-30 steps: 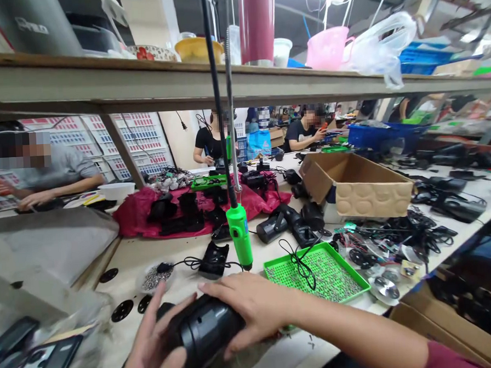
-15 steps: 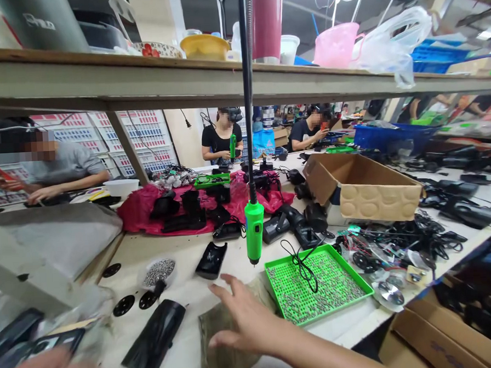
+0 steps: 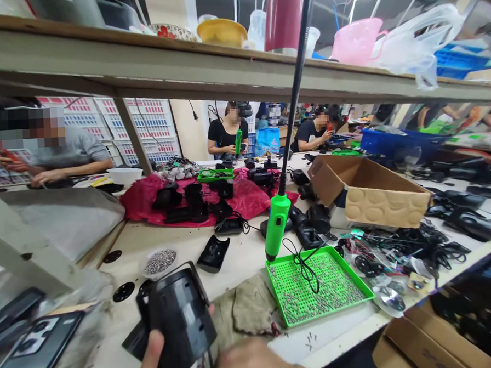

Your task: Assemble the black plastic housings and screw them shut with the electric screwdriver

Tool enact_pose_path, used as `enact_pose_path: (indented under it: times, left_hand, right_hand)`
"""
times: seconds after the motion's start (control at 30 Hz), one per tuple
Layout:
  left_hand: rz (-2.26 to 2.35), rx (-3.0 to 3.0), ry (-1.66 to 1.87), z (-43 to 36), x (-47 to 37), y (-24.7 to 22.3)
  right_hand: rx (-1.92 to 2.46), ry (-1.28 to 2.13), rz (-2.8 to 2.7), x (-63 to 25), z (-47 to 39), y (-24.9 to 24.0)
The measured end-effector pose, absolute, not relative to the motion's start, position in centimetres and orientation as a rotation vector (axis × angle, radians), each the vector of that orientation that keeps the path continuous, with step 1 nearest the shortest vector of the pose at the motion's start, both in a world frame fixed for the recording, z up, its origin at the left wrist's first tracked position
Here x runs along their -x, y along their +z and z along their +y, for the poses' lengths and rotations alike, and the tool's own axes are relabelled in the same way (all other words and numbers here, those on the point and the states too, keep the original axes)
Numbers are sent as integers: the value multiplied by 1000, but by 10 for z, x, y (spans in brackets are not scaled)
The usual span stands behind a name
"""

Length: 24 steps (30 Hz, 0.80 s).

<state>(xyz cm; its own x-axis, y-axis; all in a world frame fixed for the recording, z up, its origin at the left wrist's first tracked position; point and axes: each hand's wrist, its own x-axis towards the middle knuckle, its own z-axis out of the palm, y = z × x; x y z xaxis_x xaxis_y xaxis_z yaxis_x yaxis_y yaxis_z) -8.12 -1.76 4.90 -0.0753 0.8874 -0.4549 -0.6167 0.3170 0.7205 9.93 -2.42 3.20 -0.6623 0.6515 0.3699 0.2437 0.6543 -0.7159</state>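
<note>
My left hand (image 3: 150,359) grips a black plastic housing (image 3: 182,313), raised and tilted above the near table. Its thumb lies across the near side, and fingertips show at the far edge. Low in the middle, my right hand (image 3: 255,362) is blurred beside the housing and a dark cord; its fingers are hidden. A crumpled grey-brown cloth (image 3: 252,307) lies just beyond it. A green electric screwdriver (image 3: 278,226) hangs at a slant, its tip by the corner of a green tray (image 3: 369,296) of small screws. Another black shell (image 3: 213,254) lies on the table.
A bowl of screws (image 3: 161,261) stands left of centre. At lower left lies a phone (image 3: 44,348). An open cardboard box (image 3: 386,204) and tangled wires occupy the right. A shelf (image 3: 239,69) crosses overhead, and co-workers sit across the table.
My left hand now holds the black housing up in view. My right hand has moved down and back from above the cloth. The hanging screwdriver has swung from upright to slanted.
</note>
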Motion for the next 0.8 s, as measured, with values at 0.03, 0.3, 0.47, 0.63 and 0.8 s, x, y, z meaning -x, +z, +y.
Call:
enact_pose_path:
  times: [0.03,0.3,0.47,0.63,0.8]
  left_hand:
    - [1051,-220,1221,-18,74,42]
    - [1133,-110,1170,-12,37,17]
    - [1196,-170,1139,-16,33,15]
    - [1255,-110,1200,-15,32,13]
    - [1233,-156,1190,-11,29,25]
  right_hand:
    - [734,779,-2142,-115,-22,32]
    - [952,768,-1302,-181,60,84]
    - [791,886,-1334,-135,88,93]
    - [686,964,-1239,-113,88,86]
    - [707,1054,-1158,-116,95,96]
